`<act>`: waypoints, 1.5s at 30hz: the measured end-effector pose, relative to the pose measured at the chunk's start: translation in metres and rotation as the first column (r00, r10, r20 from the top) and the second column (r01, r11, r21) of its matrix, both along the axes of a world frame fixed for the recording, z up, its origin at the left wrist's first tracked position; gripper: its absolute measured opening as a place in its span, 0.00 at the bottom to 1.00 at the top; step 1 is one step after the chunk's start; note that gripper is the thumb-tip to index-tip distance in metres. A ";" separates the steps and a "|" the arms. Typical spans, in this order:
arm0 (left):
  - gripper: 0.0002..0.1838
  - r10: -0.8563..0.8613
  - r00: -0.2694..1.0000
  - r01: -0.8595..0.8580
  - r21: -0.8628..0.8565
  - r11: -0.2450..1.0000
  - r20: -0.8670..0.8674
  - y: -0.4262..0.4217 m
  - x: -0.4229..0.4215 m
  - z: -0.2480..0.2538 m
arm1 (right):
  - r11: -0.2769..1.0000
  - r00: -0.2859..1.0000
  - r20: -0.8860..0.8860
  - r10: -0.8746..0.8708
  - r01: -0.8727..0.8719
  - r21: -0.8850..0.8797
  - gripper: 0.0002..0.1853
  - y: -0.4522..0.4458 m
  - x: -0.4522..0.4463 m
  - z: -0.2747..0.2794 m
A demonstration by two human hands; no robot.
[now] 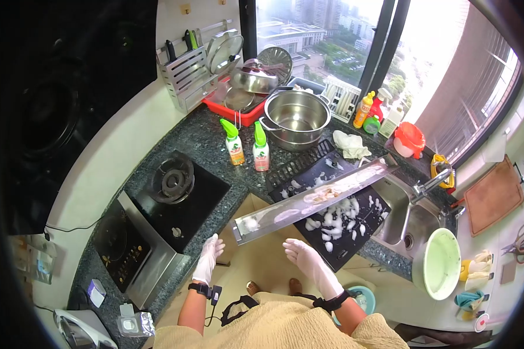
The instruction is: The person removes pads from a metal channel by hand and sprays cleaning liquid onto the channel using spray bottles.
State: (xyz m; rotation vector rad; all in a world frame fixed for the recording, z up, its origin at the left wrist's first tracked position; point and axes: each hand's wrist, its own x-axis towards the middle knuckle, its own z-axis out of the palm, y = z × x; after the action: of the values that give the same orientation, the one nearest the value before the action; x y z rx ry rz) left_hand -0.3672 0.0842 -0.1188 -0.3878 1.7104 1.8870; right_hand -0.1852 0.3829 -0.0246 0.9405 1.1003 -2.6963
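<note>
My left hand (207,259), in a thin white glove, is held out near the counter's front edge with nothing in it. My right hand (310,263), gloved the same way, has its fingers stretched out just below a long metal trough (268,222). A gap shows between the trough and both hands. White foam and a brownish smear lie in the trough, which rests slantwise over a black panel (355,239) and reaches the sink edge. Clumps of white foam are scattered on the panel. Two spray bottles with green heads (233,146) stand behind the trough.
A gas burner (173,179) is on the left. Behind stand a large steel pot (297,119) and a red tray (247,118) of cookware. The sink (390,199), a white cloth (350,144) and a pale green basin (439,264) are on the right.
</note>
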 end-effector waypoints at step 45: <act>0.24 -0.549 0.825 0.559 -0.051 0.827 0.137 -0.080 0.061 0.031 | 0.506 0.925 -0.299 -0.236 0.380 0.775 0.18 0.098 -0.118 0.132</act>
State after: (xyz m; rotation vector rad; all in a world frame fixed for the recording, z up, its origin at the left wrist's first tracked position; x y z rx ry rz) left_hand -0.3061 0.0040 -0.0876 -0.0148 1.6080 1.3376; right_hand -0.3029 0.4806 0.1075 1.0944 2.6062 -2.4400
